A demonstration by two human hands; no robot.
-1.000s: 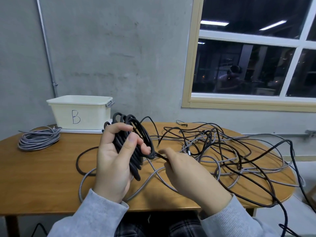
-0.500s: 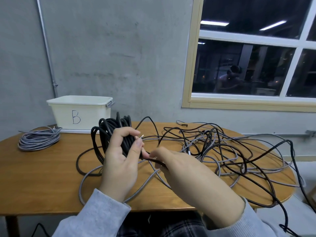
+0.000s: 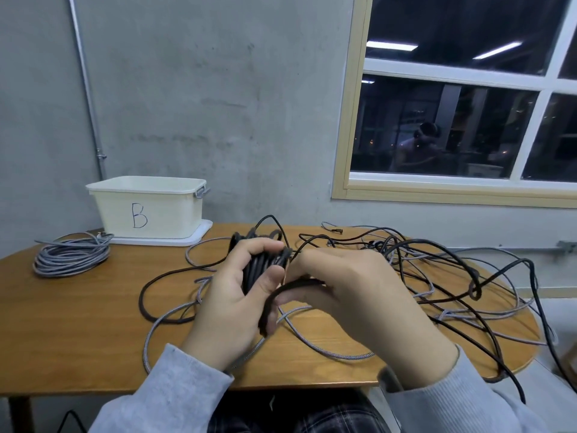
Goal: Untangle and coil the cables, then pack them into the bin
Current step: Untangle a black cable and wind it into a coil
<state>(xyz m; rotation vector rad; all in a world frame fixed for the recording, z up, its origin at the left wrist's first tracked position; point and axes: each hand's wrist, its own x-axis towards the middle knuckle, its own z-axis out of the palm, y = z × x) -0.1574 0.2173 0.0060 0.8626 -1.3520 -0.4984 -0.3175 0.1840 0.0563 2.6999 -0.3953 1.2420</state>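
Bin [image 3: 150, 210] marked B at the table's [image 3: 78, 332] far left corner, on a white lid [image 3: 193, 239]. Grey coil [image 3: 70, 257] just beside it, near the left edge. Tangle [image 3: 437, 276] of black and grey cables sprawled over the right half, strands trailing off the right edge. Above the near edge, left hand [image 3: 232, 304] upright, fingers and thumb clamped round a black coil [image 3: 262, 264]. Right hand [image 3: 349, 292] touching it, fingers curled round a loose black strand [image 3: 281, 295] looping down.
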